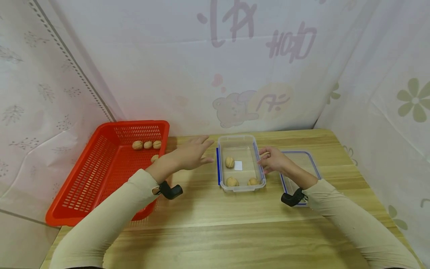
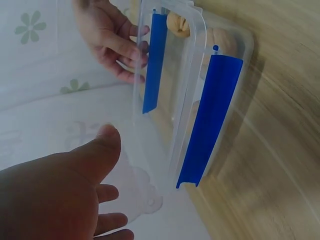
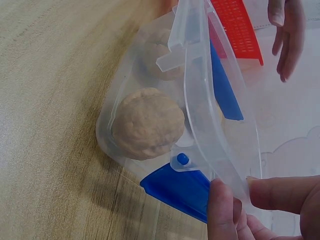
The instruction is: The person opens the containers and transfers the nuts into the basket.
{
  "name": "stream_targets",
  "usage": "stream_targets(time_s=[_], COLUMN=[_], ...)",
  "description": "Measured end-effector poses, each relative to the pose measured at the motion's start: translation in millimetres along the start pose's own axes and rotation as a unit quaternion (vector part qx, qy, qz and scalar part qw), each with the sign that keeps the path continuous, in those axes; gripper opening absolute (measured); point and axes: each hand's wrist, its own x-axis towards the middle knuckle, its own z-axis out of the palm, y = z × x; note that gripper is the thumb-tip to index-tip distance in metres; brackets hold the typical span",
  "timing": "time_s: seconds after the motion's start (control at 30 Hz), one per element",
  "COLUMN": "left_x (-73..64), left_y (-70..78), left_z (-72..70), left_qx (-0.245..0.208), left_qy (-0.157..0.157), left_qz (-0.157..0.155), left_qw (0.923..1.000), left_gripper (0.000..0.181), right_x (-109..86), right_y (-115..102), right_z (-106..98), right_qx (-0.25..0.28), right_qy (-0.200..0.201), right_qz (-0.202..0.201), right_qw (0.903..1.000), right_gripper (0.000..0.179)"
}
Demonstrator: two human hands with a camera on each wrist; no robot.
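A clear plastic food container (image 1: 248, 148) with blue side latches stands on the table and holds three walnuts. One walnut (image 1: 230, 162) lies by a small white square in it; the other two are near its front corners. My right hand (image 1: 273, 160) pinches the container's right rim between thumb and fingers, beside the lowered blue latch (image 3: 180, 192). To the left of the container, my left hand (image 1: 193, 153) hovers with its fingers extended, apart from the left latch (image 2: 212, 120) and holding nothing.
A red plastic basket (image 1: 72, 175) stands at the left with several walnuts (image 1: 137, 145) along its far right side. The container's clear lid (image 1: 304, 162), edged in blue, lies on the table under my right forearm. A printed curtain (image 1: 161, 74) hangs behind the table.
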Motion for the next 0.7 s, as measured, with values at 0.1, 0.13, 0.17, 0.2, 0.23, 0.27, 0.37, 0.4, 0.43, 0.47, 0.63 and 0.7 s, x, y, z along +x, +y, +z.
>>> stream_targets(time_s=[0.1, 0.13, 0.17, 0.2, 0.23, 0.27, 0.37, 0.4, 0.43, 0.47, 0.63, 0.7], left_x=[10.5, 13.8, 17.1, 20.3, 23.6, 26.8, 38.1, 41.8, 45.7, 49.5, 67.2, 73.1], left_y=[3.5, 4.7, 6.0, 7.4, 8.9, 10.3, 14.3, 15.6, 16.7, 17.6, 18.9, 18.7], left_z=[3.3, 4.3, 5.5, 6.6, 7.6, 8.6, 11.0, 11.5, 11.9, 12.4, 16.2, 18.3], left_qx=[0.005, 0.006, 0.009, 0.012, 0.014, 0.017, 0.02, 0.022, 0.025, 0.025, 0.023, 0.016], left_qy=[-0.002, -0.003, -0.004, -0.007, -0.01, -0.012, -0.011, -0.008, -0.006, -0.003, -0.013, -0.027], left_qz=[0.012, 0.016, 0.02, 0.022, 0.024, 0.025, 0.036, 0.044, 0.05, 0.057, 0.089, 0.098], left_qw=[0.9999, 0.9998, 0.9998, 0.9997, 0.9996, 0.9995, 0.9991, 0.9988, 0.9984, 0.998, 0.9957, 0.9947], left_gripper=[0.071, 0.07, 0.07, 0.069, 0.07, 0.07, 0.069, 0.069, 0.069, 0.068, 0.064, 0.061], right_x=[0.1, 0.2, 0.5, 0.5, 0.5, 0.4, 0.1, -0.5, -0.5, -0.3, 0.4, 0.7], right_y=[0.0, 0.1, 0.2, 0.3, 0.5, 0.6, 0.2, -0.2, -0.6, -1.0, -1.1, -0.6], right_z=[0.3, 0.5, 0.6, 0.6, 0.6, 0.6, 0.4, 0.2, 0.1, 0.1, -0.1, -0.1], right_qx=[0.0, 0.0, 0.0, -0.001, -0.001, -0.001, 0.0, 0.0, 0.0, 0.0, -0.003, -0.003], right_qy=[0.001, 0.002, 0.002, 0.001, 0.0, -0.001, -0.003, -0.004, -0.004, -0.004, -0.006, -0.005], right_qz=[0.002, 0.002, 0.002, 0.001, -0.001, -0.002, -0.002, -0.003, -0.002, -0.001, -0.002, -0.001], right_qw=[1.0, 1.0, 1.0, 1.0, 1.0, 1.0, 1.0, 1.0, 1.0, 1.0, 1.0, 1.0], right_gripper=[0.045, 0.045, 0.045, 0.045, 0.045, 0.045, 0.047, 0.048, 0.048, 0.048, 0.049, 0.048])
